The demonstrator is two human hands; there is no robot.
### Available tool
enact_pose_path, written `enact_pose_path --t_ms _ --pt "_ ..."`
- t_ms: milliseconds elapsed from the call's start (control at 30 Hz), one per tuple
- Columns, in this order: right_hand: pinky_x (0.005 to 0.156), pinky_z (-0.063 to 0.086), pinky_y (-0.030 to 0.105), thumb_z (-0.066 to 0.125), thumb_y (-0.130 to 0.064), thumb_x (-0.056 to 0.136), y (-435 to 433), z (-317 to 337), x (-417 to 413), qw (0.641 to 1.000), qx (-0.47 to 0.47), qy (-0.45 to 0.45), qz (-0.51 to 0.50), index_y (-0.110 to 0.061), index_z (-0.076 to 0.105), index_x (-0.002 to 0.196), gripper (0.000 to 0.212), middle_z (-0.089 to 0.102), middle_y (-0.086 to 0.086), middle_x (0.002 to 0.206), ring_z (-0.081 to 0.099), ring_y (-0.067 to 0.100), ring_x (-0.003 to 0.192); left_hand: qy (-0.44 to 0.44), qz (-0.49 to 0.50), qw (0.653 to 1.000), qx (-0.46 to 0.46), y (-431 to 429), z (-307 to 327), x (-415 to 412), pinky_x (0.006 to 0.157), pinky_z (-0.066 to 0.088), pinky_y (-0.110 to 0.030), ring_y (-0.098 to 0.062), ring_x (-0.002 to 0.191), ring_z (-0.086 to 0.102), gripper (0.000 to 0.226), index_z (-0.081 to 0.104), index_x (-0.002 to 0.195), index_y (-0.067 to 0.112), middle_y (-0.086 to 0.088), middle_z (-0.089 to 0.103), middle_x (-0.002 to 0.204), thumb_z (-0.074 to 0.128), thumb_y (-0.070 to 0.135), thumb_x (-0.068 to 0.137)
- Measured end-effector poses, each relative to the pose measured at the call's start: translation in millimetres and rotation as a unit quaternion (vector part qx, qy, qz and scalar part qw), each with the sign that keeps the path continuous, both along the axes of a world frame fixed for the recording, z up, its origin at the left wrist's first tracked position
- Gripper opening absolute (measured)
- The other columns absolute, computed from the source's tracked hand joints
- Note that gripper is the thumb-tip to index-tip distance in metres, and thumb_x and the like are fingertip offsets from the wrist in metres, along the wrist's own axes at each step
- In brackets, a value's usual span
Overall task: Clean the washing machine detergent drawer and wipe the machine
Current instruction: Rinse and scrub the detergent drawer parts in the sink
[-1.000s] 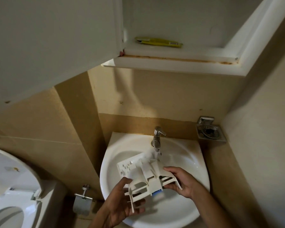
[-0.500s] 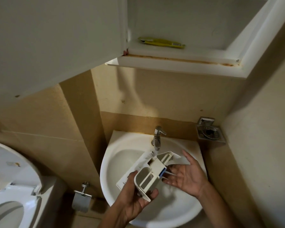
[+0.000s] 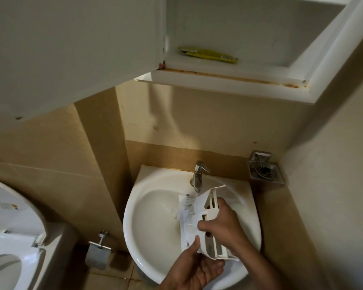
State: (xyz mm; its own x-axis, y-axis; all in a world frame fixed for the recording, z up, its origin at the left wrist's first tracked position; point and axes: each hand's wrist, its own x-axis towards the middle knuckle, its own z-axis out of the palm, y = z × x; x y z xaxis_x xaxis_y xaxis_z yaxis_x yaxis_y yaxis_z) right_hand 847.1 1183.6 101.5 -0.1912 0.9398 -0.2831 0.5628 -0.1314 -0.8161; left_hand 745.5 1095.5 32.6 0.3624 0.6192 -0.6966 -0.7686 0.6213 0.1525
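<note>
White slotted detergent drawer (image 3: 197,206) tilted over basin (image 3: 155,216).

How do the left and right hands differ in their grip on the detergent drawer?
The left hand cups the detergent drawer from below, palm up; the right hand reaches over it, knuckles up, fingers curled across its top. The left hand takes the near end, the right hand the middle. Both hold it over the sink.
</note>
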Motion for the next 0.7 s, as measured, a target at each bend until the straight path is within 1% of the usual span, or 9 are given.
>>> enact_pose_path --t_ms 133,233,300,367,433,533,600,667,700 --pt "0.065 0.059 0.031 0.075 -0.033 0.045 -2.2 -3.5 9.7 0.995 0.043 -0.067 0.068 -0.032 0.055 0.108 0.066 0.068 -0.009 0.091 0.066 0.009 0.078 0.068 -0.009 0.998 0.002 7.8 -12.3 -8.7 0.100 0.052 -0.055 -0.051 0.115 0.063 0.048 0.061 0.127 -0.012 -0.035 0.063 0.124 0.071 0.018 0.092" --pt "0.068 0.058 0.029 0.077 -0.034 0.047 -5.9 -5.4 14.7 0.990 0.061 -0.086 0.091 -0.035 0.052 0.112 0.069 0.066 -0.012 0.096 0.064 0.008 0.083 0.117 0.023 0.993 0.011 18.6 -11.9 -22.2 0.085 0.060 -0.052 -0.045 0.089 0.069 0.043 0.060 0.130 -0.004 -0.032 0.060 0.127 0.068 0.014 0.092" --pt "0.072 0.056 0.025 0.079 -0.030 0.051 -8.2 -3.1 18.9 0.988 0.064 -0.084 0.108 -0.038 0.051 0.115 0.070 0.064 -0.017 0.101 0.062 0.006 0.089 0.122 0.041 0.991 0.032 27.3 -11.3 -31.4 0.092 0.057 -0.053 -0.043 0.092 0.065 0.043 0.056 0.132 -0.005 -0.034 0.056 0.135 0.064 0.014 0.095" --pt "0.074 0.051 0.016 0.081 -0.029 0.053 -10.4 1.2 22.9 0.987 0.057 -0.082 0.127 -0.041 0.047 0.118 0.074 0.060 -0.022 0.107 0.060 0.003 0.095 0.122 0.039 0.990 0.053 34.4 -6.9 -38.8 0.101 0.051 -0.056 -0.042 0.096 0.063 0.040 0.057 0.130 -0.005 -0.031 0.061 0.125 0.062 0.017 0.097" --pt "0.074 0.048 0.013 0.083 -0.021 0.057 -12.2 5.2 26.7 0.987 0.059 -0.080 0.128 -0.043 0.046 0.117 0.074 0.059 -0.021 0.107 0.059 0.002 0.096 0.143 0.030 0.987 0.067 40.4 1.2 -42.4 0.098 0.053 -0.052 -0.039 0.093 0.064 0.033 0.061 0.123 -0.002 -0.025 0.064 0.113 0.059 0.020 0.099" --pt "0.081 0.055 0.022 0.083 -0.016 0.058 -13.9 7.5 29.2 0.988 0.058 -0.069 0.128 -0.033 0.053 0.122 0.073 0.063 -0.014 0.113 0.062 0.006 0.099 0.185 0.014 0.979 0.081 49.1 10.7 -44.1 0.086 0.059 -0.045 -0.037 0.095 0.064 0.032 0.062 0.125 0.001 -0.024 0.064 0.118 0.057 0.021 0.101" --pt "0.084 0.057 0.033 0.081 -0.017 0.056 -14.6 7.1 30.6 0.990 0.054 -0.055 0.116 -0.030 0.055 0.126 0.076 0.065 -0.012 0.114 0.063 0.008 0.099 0.209 -0.002 0.974 0.085 54.0 13.8 -42.5 0.087 0.058 -0.045 -0.036 0.098 0.063 0.034 0.062 0.129 0.004 -0.023 0.063 0.122 0.057 0.022 0.101" --pt "0.080 0.058 0.037 0.077 -0.018 0.055 -16.3 7.5 29.6 0.994 0.054 -0.039 0.089 -0.033 0.058 0.121 0.071 0.068 -0.013 0.108 0.066 0.008 0.093 0.230 -0.007 0.970 0.083 58.5 12.0 -42.5 0.090 0.056 -0.046 -0.034 0.101 0.063 0.033 0.061 0.130 0.006 -0.021 0.063 0.123 0.056 0.022 0.102" --pt "0.080 0.058 0.038 0.076 -0.020 0.055 -17.8 7.0 28.9 0.994 0.055 -0.036 0.084 -0.034 0.058 0.121 0.070 0.068 -0.013 0.107 0.066 0.008 0.092 0.242 -0.009 0.967 0.081 61.3 12.2 -42.6 0.087 0.056 -0.045 -0.034 0.102 0.063 0.034 0.060 0.132 0.006 -0.020 0.062 0.123 0.055 0.022 0.102"
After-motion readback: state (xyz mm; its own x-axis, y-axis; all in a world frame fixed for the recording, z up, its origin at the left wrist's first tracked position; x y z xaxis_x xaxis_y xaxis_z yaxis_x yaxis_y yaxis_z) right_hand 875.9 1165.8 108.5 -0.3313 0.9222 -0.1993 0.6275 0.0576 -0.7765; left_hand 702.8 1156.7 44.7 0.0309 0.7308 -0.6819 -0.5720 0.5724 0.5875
